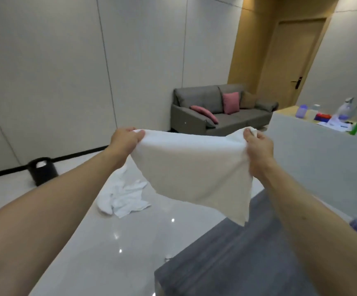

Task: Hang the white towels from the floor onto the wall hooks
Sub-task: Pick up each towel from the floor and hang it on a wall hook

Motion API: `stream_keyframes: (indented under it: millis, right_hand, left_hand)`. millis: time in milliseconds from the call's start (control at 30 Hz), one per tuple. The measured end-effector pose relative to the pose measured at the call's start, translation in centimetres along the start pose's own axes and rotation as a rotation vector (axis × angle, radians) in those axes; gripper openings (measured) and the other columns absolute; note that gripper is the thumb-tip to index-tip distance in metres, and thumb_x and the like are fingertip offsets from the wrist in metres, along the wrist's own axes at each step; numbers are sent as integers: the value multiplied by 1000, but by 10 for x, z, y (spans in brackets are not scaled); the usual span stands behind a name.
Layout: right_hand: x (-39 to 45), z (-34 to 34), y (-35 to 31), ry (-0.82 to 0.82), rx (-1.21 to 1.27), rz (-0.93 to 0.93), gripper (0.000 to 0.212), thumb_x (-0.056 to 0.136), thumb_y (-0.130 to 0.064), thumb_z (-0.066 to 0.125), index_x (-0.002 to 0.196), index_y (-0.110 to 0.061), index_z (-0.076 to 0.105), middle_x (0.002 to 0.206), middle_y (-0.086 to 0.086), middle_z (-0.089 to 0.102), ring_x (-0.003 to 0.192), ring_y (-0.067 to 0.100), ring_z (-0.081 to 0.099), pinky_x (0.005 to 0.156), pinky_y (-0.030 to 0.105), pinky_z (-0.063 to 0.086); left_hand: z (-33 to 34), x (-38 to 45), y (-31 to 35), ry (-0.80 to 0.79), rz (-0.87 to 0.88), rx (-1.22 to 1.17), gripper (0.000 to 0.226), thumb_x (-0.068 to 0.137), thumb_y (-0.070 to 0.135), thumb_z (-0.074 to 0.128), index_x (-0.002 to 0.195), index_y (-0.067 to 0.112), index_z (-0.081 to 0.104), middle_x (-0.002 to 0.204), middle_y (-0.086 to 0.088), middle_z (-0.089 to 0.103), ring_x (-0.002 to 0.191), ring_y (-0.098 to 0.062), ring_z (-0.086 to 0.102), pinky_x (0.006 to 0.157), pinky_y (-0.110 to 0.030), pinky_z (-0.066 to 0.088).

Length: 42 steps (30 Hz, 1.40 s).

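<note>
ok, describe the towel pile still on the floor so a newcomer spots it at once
Start from the grey sofa on the far wall and come forward over the glossy floor. The crumpled white towel pile lies there, right of the black bin, below the spread towel.

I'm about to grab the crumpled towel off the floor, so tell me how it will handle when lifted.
The crumpled towel will probably be floppy: it lies in soft folds on the floor, and the held towel sags between the left hand and right hand. It is likely light, since pinched corners carry that one. Expect it to unfurl and dangle.
</note>
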State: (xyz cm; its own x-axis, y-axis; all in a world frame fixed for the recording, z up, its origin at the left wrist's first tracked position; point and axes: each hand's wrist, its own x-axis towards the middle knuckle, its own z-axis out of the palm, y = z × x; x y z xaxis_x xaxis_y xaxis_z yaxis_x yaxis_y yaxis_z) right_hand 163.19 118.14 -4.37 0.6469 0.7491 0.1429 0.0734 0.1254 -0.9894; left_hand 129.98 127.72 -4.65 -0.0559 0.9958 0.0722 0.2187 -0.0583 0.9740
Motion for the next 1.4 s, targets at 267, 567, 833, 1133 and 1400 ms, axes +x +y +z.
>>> stream_keyframes:
  millis: [267, 567, 833, 1133, 1400]
  right_hand:
    - [-83, 169, -63, -496, -46, -235, 34, 92, -31, 60, 65, -13, 51, 57, 3, 37, 54, 8, 37, 53, 26, 37]
    - [-297, 356, -111, -1224, -79, -411, 34, 94, -33, 61, 61, -23, 62, 61, -6, 56, 59, 11, 53, 59, 28, 43]
    - [-431, 463, -133, -1303, 52, -316, 36, 97, -25, 61, 62, -18, 57, 54, -10, 58, 50, 6, 56, 48, 19, 45]
    - [-519, 592, -122, -1185, 121, -163, 30, 93, -35, 61, 85, -7, 64, 74, 3, 62, 65, 16, 60, 64, 29, 50]
    - [-583, 739, -81, -1250, 108, -93, 32, 98, -35, 56, 79, -11, 64, 57, -9, 63, 51, 9, 61, 47, 19, 48]
  left_hand:
    - [-189, -72, -53, -31, -284, 413, 11, 93, 20, 66, 89, 9, 68, 90, -10, 68, 83, -21, 65, 82, -35, 57]
    - [-312, -144, -47, -252, -99, -158, 45, 83, 47, 74, 122, 25, 68, 130, 3, 65, 123, -15, 58, 100, -35, 47]
    - [-478, -190, -90, 60, -67, -267, 48, 87, 27, 73, 120, -5, 61, 120, -17, 66, 103, -27, 64, 92, -39, 52]
    - [-639, -228, -150, 479, -160, -49, 21, 93, 30, 66, 74, 24, 74, 80, 3, 74, 76, -19, 67, 59, -24, 49]
    - [-782, -214, -138, 838, 82, 371, 18, 91, 30, 64, 77, 26, 73, 71, 15, 66, 73, -7, 58, 65, -23, 41]
